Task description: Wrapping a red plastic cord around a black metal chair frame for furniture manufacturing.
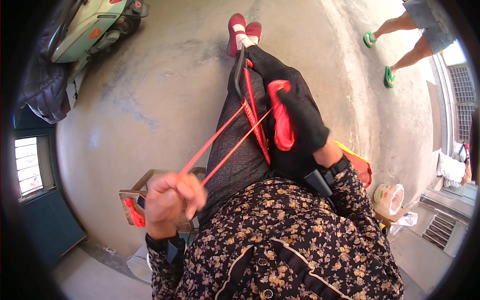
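Note:
My bare left hand [172, 200] is closed in front of the left side of my waist. Two taut strands of red cord [212, 139] run from it up to my lap. In a black glove, my right hand [305, 120] grips a looped hank of the red cord [283, 122] above my right thigh. Along my legs lies a narrow frame with a dark curved bar [240, 75]; red cord is wound tightly round its nearer part [256, 127]. One strand meets this winding, the other reaches the hank. The left fingers are slightly blurred.
Beside my left hip, a wooden stool [131, 197] carries another red cord bundle [134, 212]. A scooter [95, 30] stands at the far left. Another person's legs, in green sandals [390, 76], are at the far right. A white bucket [389, 199] sits to my right.

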Motion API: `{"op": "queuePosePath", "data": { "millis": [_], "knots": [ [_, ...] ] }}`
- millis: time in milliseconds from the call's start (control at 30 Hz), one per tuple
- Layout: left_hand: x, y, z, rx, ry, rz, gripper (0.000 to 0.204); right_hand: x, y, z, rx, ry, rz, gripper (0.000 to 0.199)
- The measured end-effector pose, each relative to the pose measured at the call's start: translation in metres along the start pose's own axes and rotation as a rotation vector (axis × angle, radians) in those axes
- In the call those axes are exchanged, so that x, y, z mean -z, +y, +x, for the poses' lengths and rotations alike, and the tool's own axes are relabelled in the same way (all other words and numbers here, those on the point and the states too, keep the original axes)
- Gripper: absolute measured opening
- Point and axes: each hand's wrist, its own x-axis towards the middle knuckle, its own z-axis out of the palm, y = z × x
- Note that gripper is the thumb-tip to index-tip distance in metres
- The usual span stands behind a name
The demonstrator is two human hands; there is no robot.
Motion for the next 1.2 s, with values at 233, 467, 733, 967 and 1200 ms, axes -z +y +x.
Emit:
{"op": "queuePosePath", "data": {
  "millis": [233,467,733,967,1200],
  "knots": [
    [-0.009,-0.018,0.118,-0.266,0.135,0.188,0.058,0.024,-0.022,0.004,0.33,0.09,-0.561,0.051],
    [0.007,-0.074,0.139,0.141,0.195,-0.071,0.04,-0.024,-0.013,0.018,0.712,0.037,-1.139,0.058],
    [0.045,-0.04,0.133,-0.113,0.426,-0.264,0.023,-0.018,-0.025,0.005,0.75,-0.01,-0.424,0.069],
    [-0.02,0.051,0.062,-0.34,0.146,-0.38,0.022,-0.048,-0.034,0.0,1.051,0.145,-1.031,0.067],
    [-0.028,0.074,0.022,-0.509,0.097,-0.097,0.023,-0.059,-0.044,-0.03,0.89,-0.44,-0.97,0.018]
  ]
}}
